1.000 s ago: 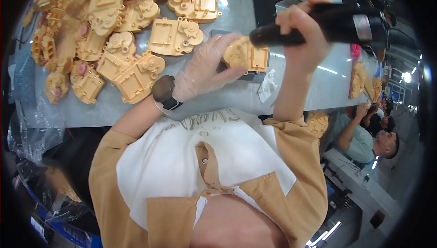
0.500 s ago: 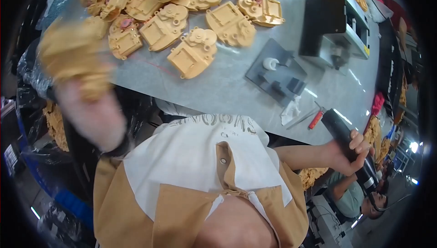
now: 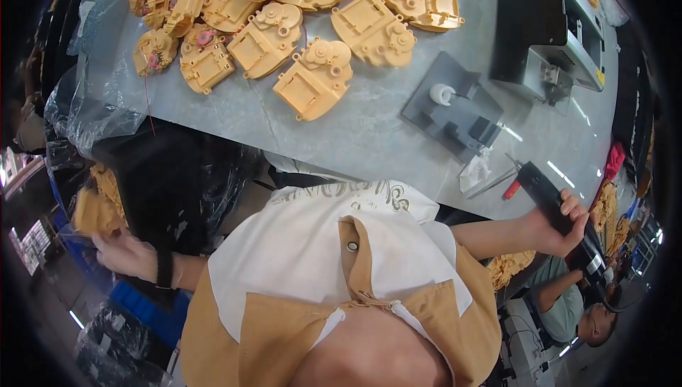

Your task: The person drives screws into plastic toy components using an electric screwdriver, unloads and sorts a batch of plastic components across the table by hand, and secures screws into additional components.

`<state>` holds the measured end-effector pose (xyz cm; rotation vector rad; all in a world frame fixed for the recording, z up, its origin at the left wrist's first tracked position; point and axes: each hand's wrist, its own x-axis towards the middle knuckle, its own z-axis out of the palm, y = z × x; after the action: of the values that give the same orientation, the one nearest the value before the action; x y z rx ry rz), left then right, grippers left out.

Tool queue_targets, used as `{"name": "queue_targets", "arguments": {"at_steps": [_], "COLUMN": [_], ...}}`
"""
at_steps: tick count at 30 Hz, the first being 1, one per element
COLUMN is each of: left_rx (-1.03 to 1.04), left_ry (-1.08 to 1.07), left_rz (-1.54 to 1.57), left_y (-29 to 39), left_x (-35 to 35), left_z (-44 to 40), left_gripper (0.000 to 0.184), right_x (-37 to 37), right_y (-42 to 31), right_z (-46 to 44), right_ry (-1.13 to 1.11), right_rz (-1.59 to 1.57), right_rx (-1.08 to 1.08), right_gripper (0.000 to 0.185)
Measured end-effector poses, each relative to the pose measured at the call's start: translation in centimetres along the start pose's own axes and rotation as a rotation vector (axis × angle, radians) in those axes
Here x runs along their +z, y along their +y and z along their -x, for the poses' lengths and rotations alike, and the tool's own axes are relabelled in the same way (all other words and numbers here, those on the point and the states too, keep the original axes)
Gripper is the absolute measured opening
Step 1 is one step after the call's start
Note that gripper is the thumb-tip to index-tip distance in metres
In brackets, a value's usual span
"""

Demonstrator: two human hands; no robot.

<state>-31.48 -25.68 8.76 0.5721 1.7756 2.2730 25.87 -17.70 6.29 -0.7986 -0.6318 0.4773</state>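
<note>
Low on the left, beside the table, my left hand [image 3: 129, 255] is at a yellow plastic housing [image 3: 96, 213]. Its fingers appear to grip the lower edge of that part, though both are slightly blurred. My right hand [image 3: 558, 227] is wrapped around a black electric screwdriver [image 3: 543, 191], whose bit end points up and left over the table's edge. A small red-handled tool [image 3: 511, 189] lies on the table beside it. Several more yellow housings [image 3: 312, 81] lie across the far left and middle of the table, some with pink-red round pieces.
A grey fixture [image 3: 455, 113] with a white ring sits on the grey table [image 3: 256, 127]. Behind it stands a black-and-silver machine [image 3: 543, 31]. Crumpled white paper [image 3: 476, 170] lies near the front edge. Yellow parts [image 3: 106, 188] fill a container at left. Another person [image 3: 558, 298] sits at right.
My left hand has carried the yellow housing down from beside the table's left edge to the lower left. My right hand keeps holding the screwdriver. The whole view has shifted slightly.
</note>
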Motion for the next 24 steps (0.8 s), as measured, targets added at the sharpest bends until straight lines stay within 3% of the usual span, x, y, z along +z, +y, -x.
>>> {"name": "queue_targets", "arguments": {"at_steps": [2, 3, 5, 6, 7, 8, 12, 14, 17, 21, 23, 24], "left_rx": [0.729, 1.0, 0.263, 0.56, 0.822, 0.761, 0.626, 0.284, 0.418, 0.457, -0.381, -0.458], "left_ry": [0.368, 0.185, -0.443, -0.95, -1.436, -1.537, -1.629, -1.676, -1.513, -1.487, -1.35, -1.171], "left_rz": [-0.443, -0.399, -0.925, -0.639, -0.964, -0.952, -0.949, -0.887, -0.827, -0.701, -0.325, -0.056], "left_y": [0.2, 0.6, -5.7, -4.0, -3.1, -6.9, -9.4, -9.5, -9.4, -10.5, -10.3, -8.8], "left_x": [7.6, 11.0, 8.3, 18.2, 22.0, 21.9, 23.3, 23.8, 23.8, 23.4, 23.3, 24.4], "left_z": [4.0, 6.1, 7.4, 12.9, 14.1, 15.3, 16.3, 16.5, 17.3, 18.3, 18.5, 20.4], "left_gripper": [0.032, 0.019, 0.027, 0.047, 0.064, 0.071, 0.073, 0.069, 0.067, 0.063, 0.056, 0.044], "right_x": [0.1, 0.1, 0.6, 0.8, 0.8, 0.6, -0.5, -0.3, 0.1, 1.2, 1.4, 1.6], "right_y": [0.1, 0.1, 0.1, 0.1, -0.1, -0.4, -1.4, -0.8, -0.2, -0.8, -0.9, -0.7], "right_z": [0.4, 0.3, 0.4, 0.5, 0.4, 0.3, 1.0, 0.9, 1.2, 1.5, 1.7, 1.9], "right_ry": [0.01, 0.008, 0.024, -0.017, -0.056, -0.044, 0.0, 0.029, 0.053, 0.003, -0.078, -0.046], "right_rz": [0.013, 0.021, 0.032, 0.006, -0.013, -0.009, 0.008, 0.053, 0.052, -0.015, -0.127, -0.117], "right_rx": [0.004, 0.006, -0.008, -0.005, 0.0, -0.012, 0.016, -0.007, -0.006, 0.035, 0.067, 0.074], "right_gripper": [0.019, 0.019, 0.025, 0.025, 0.025, 0.025, 0.026, 0.026, 0.026, 0.026, 0.026, 0.028]}}
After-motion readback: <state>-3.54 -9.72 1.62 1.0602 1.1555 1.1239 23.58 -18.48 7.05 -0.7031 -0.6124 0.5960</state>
